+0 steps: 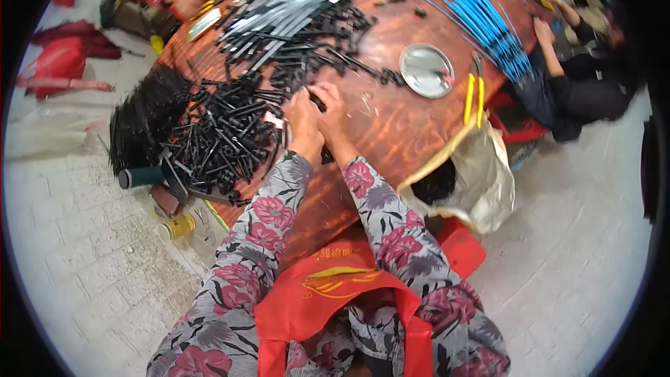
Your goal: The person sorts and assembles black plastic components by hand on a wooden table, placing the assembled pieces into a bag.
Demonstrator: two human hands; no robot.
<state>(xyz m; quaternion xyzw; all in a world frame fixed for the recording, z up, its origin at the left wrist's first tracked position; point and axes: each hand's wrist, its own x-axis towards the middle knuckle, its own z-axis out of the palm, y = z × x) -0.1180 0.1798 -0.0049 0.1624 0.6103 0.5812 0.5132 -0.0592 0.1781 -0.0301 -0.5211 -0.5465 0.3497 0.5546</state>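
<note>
Close together above the table, my left hand (301, 122) and my right hand (331, 113) are both closed, their fingers nearly touching. A small black part (317, 102) shows at my right fingers; its kind cannot be made out. What the left fingers hold is mostly hidden. Just left of my hands lies a heap of short black rod-like parts (223, 132). Beyond them is a pile of silvery metal rods with black ends (283, 10).
A round metal dish (426, 71) and yellow-handled pliers (474, 91) lie to the right. Blue rods (481, 17) fan across the far right. An open whitish sack (481, 181) hangs by the wooden table (391, 132). Other people's hands (185, 3) work at far left and far right.
</note>
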